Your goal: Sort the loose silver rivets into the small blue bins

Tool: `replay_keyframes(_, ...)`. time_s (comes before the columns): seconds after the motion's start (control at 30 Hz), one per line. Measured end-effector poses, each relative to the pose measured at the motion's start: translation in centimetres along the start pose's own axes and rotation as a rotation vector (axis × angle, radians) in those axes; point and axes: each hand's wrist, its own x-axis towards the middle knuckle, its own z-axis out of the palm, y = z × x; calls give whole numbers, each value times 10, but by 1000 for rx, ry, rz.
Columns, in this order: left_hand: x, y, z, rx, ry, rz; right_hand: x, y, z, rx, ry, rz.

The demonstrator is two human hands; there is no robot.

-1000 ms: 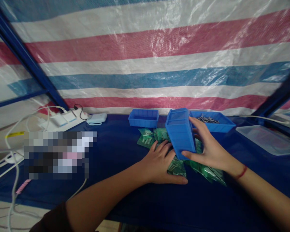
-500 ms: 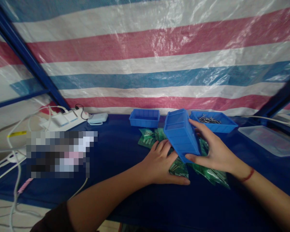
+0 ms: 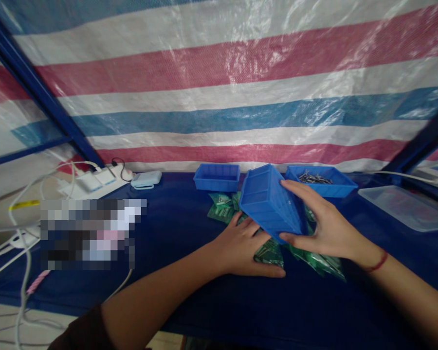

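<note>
My right hand [image 3: 319,226] grips a blue plastic bin [image 3: 266,201], thumb on the near edge and fingers on the far edge. The bin is tipped on its side, with its base turned to the left and its opening out of my sight. Below and left of it, my left hand [image 3: 246,245] lies spread on small green plastic packets [image 3: 270,253]. What the packets hold looks like thin metal pieces. More green packets [image 3: 222,208] show beyond my left fingers, and others [image 3: 321,262] lie under my right hand.
Against the striped sheet stands a second blue bin [image 3: 217,177]. Another blue bin [image 3: 339,182] holds loose metal pieces [image 3: 312,178]. A clear plastic lid [image 3: 405,209] lies at the right. At the left are a power strip [image 3: 95,180] with cables, a light blue case [image 3: 146,180] and a blurred-out patch.
The bin in my right hand has tilted further over to the left and shifted slightly that way. My left hand stays spread on the packets.
</note>
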Motion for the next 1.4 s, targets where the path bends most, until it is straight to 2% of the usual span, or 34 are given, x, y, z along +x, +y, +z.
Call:
replay_keyframes(0.57, 1, 3, -3, 25, 14, -10, 0, 0, -6, -56, 51, -63)
replay_keyframes(1.4, 1, 2, -2, -9, 10, -20, 0, 1, -6, -63, 60, -48)
